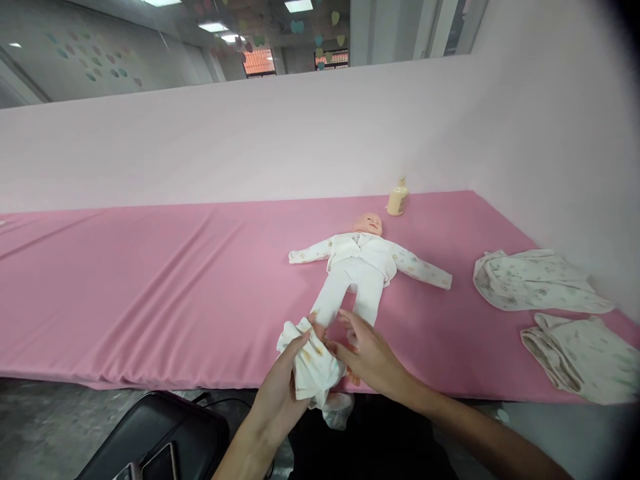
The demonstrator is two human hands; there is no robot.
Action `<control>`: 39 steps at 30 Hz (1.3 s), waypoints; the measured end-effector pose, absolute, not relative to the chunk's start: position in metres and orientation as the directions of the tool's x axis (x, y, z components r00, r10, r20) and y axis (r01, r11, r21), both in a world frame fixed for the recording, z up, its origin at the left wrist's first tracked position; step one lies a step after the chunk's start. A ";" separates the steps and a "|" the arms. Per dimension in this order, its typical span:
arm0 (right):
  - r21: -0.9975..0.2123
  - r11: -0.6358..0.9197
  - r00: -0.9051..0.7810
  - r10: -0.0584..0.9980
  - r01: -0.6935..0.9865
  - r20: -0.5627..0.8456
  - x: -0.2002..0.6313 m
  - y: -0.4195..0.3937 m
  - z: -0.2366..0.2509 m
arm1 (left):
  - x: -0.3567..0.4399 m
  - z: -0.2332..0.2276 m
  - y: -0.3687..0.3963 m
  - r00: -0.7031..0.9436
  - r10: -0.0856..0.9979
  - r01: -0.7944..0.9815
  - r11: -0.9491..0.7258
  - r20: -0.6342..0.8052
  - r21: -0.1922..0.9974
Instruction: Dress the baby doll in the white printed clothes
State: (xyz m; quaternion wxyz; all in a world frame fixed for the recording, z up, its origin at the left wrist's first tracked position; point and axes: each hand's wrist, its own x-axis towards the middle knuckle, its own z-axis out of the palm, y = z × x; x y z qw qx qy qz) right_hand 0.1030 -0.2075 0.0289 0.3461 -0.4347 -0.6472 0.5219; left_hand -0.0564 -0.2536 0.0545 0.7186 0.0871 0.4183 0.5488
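Observation:
A baby doll [361,263] in a white top with patterned sleeves and white leggings lies on its back, its head toward the wall. My left hand [285,380] is closed on a bunched, white printed baby garment [314,363] beside the doll's foot [319,329] on the left. Part of that foot is hidden by the cloth. Close to the garment's right edge is my right hand [367,350], its thumb and index finger apart and other fingers curled over the doll's other foot [353,375]. Whether the right fingertips touch the cloth or foot, I cannot tell.
A pink sheet [200,287] covers the table. A cream pump bottle [398,198] stands near the wall behind the doll. Two folded printed cloths, one farther back [537,280] and a nearer cloth [583,357], lie at the right. A black chair [165,427] stands below the front edge.

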 end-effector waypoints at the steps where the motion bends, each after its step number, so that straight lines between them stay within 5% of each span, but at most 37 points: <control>1: -0.953 0.150 -0.354 0.934 0.263 0.049 0.106 -0.209 0.032 | -0.057 0.054 -0.253 0.057 0.862 -0.710 0.390 -0.503 0.587; 5: -0.965 0.196 -0.502 0.860 0.171 0.086 0.107 -0.214 0.044 | -0.056 0.055 -0.255 0.105 0.862 -0.671 0.429 -0.496 0.604; 11: -0.981 -0.194 -0.677 0.721 0.003 -0.145 0.090 -0.204 0.040 | -0.054 0.056 -0.256 0.096 0.851 -0.632 0.453 -0.516 0.629; 16: -0.933 -0.347 -0.800 0.585 -0.096 -0.136 0.085 -0.198 0.046 | -0.058 0.054 -0.258 0.118 0.828 -0.590 0.503 -0.549 0.632; 28: -0.921 -0.376 -0.785 0.598 -0.099 -0.160 0.083 -0.200 0.054 | -0.060 0.050 -0.263 0.166 0.843 -0.526 0.514 -0.511 0.678; 36: -0.958 -0.284 -0.788 0.583 0.030 -0.198 0.081 -0.193 0.048 | -0.053 0.056 -0.261 0.111 0.844 -0.508 0.502 -0.525 0.700; 39: -0.980 -0.190 -0.738 0.653 0.059 -0.170 0.078 -0.198 0.043 | -0.055 0.052 -0.258 0.106 0.850 -0.506 0.493 -0.516 0.708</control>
